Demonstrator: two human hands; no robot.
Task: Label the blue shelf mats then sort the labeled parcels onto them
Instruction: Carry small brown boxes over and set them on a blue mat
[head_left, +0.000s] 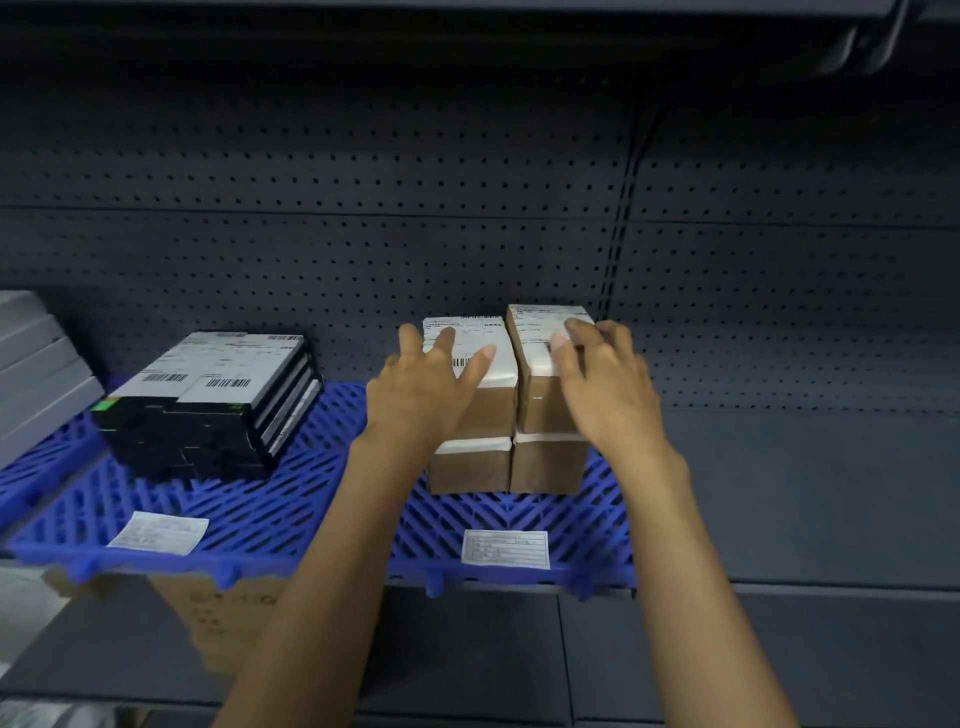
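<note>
- Brown parcels (511, 415): four cardboard boxes stacked two by two at centre frame on the blue shelf mat (291, 499); each top box carries a white shipping label with barcode and print too small to read.
- Left hand (431, 384): fingers straight and spread wide, resting flat on the top-left parcel, partly covering its label.
- Right hand (602, 384): fingers loosely extended, laid over the top-right parcel and its near right edge; gripping nothing.
- Blue shelf mat: lattice plastic, lying across the dark shelf from left edge to right of centre; front rim overhangs the shelf lip.
- Mat label, right (505, 548): white printed slip stuck flat near the mat's front edge, just below the brown parcels.
- Mat label, left (158, 531): white slip, slightly skewed, at lower left of the mat, in front of the black stack.
- Black parcels (208, 405): stack of flat dark boxes at left of centre on the mat, white barcode labels on top.
- Grey boxes (36, 364): pale stack at far left edge, partly out of frame.
- Pegboard back panel (363, 197): dark perforated metal behind the shelf.
- Cardboard carton (223, 618): brown, below the mat's front edge, blurred.
</note>
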